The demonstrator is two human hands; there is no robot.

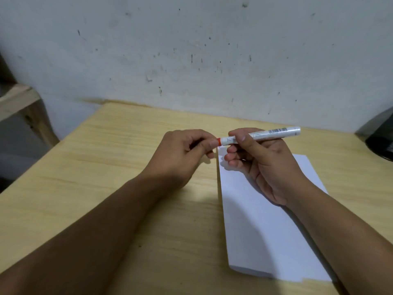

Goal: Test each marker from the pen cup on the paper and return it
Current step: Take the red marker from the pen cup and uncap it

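A white marker (274,133) with a barcode label lies level in the air above the table, its red cap (218,142) pointing left. My right hand (255,165) grips the white barrel. My left hand (185,154) pinches the red cap at the marker's left end; most of the cap is hidden by its fingers. A stack of white paper (261,231) lies on the wooden table (106,177) under my right hand and forearm. A tiny red mark shows at the paper's top left corner. The pen cup may be the dark object (380,143) at the right edge.
A stained pale wall rises right behind the table's far edge. A wooden frame (19,101) stands beyond the table's left side. The dark object at the far right sits on the table's back corner.
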